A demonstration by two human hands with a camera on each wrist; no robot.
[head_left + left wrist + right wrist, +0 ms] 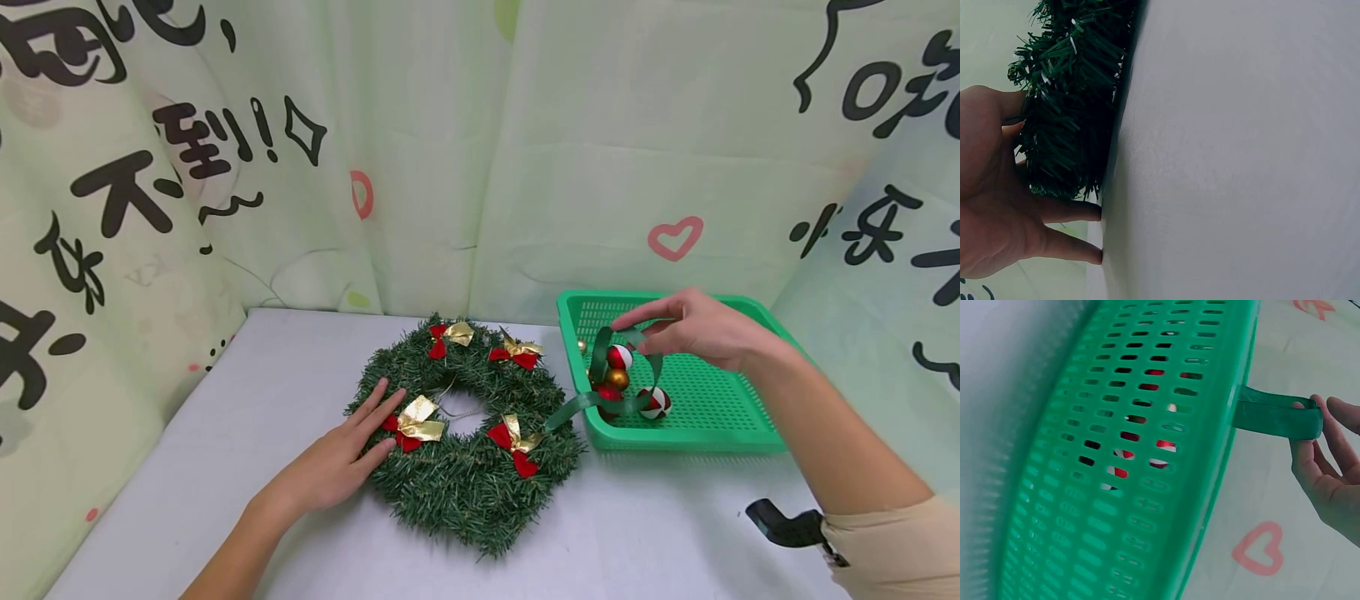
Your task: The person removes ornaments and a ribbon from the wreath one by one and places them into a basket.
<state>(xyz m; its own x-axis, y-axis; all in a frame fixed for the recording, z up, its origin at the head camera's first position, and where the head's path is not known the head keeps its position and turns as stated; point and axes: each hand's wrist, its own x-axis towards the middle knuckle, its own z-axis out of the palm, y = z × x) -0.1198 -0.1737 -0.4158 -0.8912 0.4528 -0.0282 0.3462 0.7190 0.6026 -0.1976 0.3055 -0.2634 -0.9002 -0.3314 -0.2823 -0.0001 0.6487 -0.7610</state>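
A green artificial wreath point(468, 500) with red and gold bows point(418, 421) lies flat on the table. My left hand point(341, 462) rests spread on its left side, fingers fairly straight beside the nearest bow. In the left wrist view, two fingertips point(1096, 255) reach the white tabletop next to the wreath. Over the green basket point(690, 442), my right hand point(693, 329) holds a looped green ribbon point(600, 354) by its upper part. One ribbon end trails across the basket's left rim onto the wreath. The right wrist view shows the ribbon point(1279, 419) looped at the fingers above the rim.
Inside the basket, at its left, lie red-and-white balls point(654, 403), a gold ball point(617, 379) and other small ornaments. White cloth covers the table point(247, 417). A printed pale green curtain point(600, 167) stands behind and at both sides.
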